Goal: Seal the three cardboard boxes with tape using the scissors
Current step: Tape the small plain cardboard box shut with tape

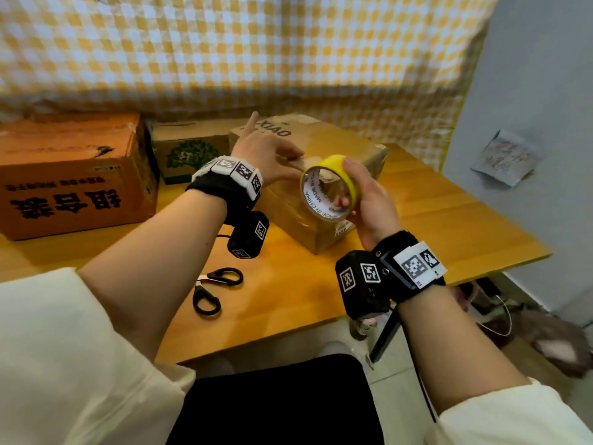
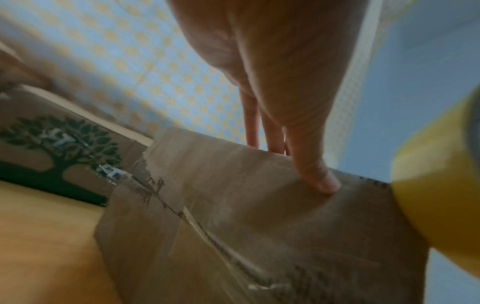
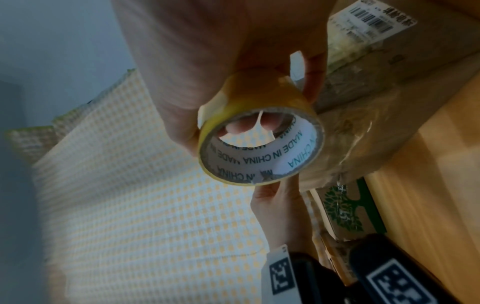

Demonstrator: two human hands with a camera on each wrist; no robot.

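Head view bright and evenly lit, with soft glare on the table [image 1: 433,200] and wide-angle bending at the edges. Both wrist views dimmer and motion-blurred; the tape [image 2: 436,197] in the left one is an unfocused yellow mass.

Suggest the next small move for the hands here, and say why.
Probably draw the tape roll away across the brown box while the left hand pins the tape end. The right hand grips the roll beside the thumb pressing on the box; the scissors lie untouched.

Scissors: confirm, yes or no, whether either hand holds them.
No: the scissors lie on the table, while the right hand grips the tape roll.
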